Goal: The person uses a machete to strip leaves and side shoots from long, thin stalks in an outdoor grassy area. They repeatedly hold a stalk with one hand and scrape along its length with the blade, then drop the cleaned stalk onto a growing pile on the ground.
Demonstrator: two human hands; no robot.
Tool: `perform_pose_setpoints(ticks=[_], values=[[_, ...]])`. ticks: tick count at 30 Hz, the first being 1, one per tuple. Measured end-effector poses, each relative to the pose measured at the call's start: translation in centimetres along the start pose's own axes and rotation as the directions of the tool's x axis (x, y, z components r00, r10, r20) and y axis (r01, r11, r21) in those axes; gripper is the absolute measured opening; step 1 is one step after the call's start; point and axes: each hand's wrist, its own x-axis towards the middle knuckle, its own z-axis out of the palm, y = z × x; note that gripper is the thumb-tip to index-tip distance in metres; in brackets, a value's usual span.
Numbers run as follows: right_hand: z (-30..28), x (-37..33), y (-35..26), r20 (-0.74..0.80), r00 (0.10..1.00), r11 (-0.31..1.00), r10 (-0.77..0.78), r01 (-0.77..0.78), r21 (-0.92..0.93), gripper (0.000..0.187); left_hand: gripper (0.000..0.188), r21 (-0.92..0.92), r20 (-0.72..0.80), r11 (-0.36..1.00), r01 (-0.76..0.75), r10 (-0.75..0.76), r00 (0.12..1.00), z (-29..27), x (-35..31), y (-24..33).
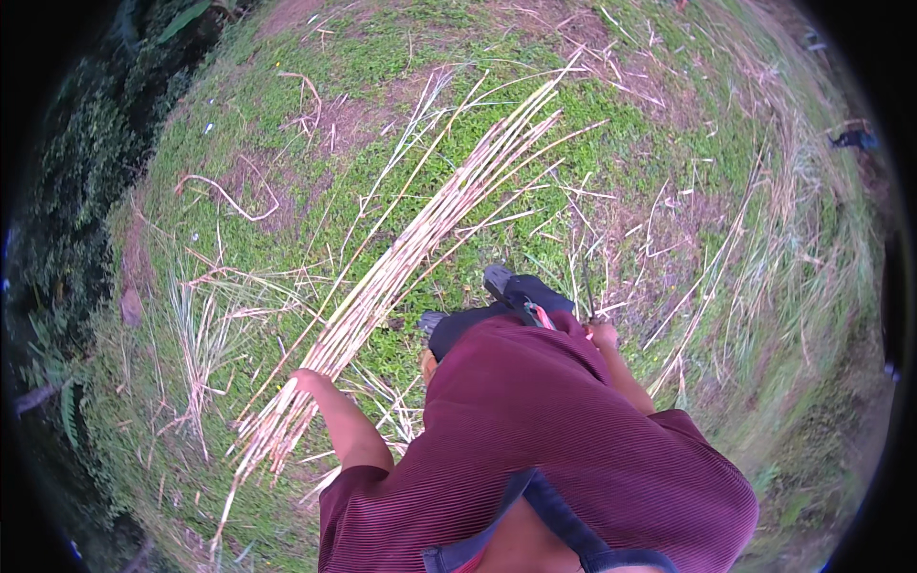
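Note:
A long bundle of pale, reddish-tan cane stalks (411,253) slants across the grass from the lower left to the upper middle. Near its lower end my left hand (309,380) grips the stalks from the right side, its fingers partly hidden among them. Beside my right knee, my right hand (602,334) is closed on the handle end of a long, thin, dark tool (586,277). That tool looks like a blade seen edge-on and points away from me, apart from the bundle.
Loose stalks (420,124) and dry grass clumps (199,329) lie left of and beyond the bundle. Long cut grass (793,181) is heaped along the right. Dark bushes (81,191) border the left. My shoes (497,279) stand right of the bundle.

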Motion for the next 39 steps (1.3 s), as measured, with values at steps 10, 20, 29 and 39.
perform_pose_setpoints(ticks=[10, 20, 29, 39], values=[[10.0, -3.3, 9.1, 0.234, 0.947, 0.943, 0.22, -0.267, 0.196, 0.055, 0.052, -0.602, 0.591, 0.799, -0.014, 0.457, 0.665, 2.8, -16.9, 13.6], [14.6, 0.6, 17.0, 0.419, 0.831, 0.597, 0.364, -0.554, 0.58, 0.038, 0.04, -0.374, 0.655, 0.876, -0.305, 0.483, 0.582, 7.3, -26.8, 24.8], [21.0, 4.9, 30.4, 0.293, 0.92, 0.684, 0.259, -0.389, 0.617, 0.042, 0.044, 0.397, 0.549, -0.219, -0.891, 0.835, 0.039, 19.1, -38.5, 43.9], [-2.7, 6.9, 44.3, 0.388, 0.813, -0.899, 0.433, 0.42, 0.123, 0.017, 0.071, -0.433, 0.862, -0.396, -0.81, 0.083, -0.501, 18.7, -92.8, 48.3]])
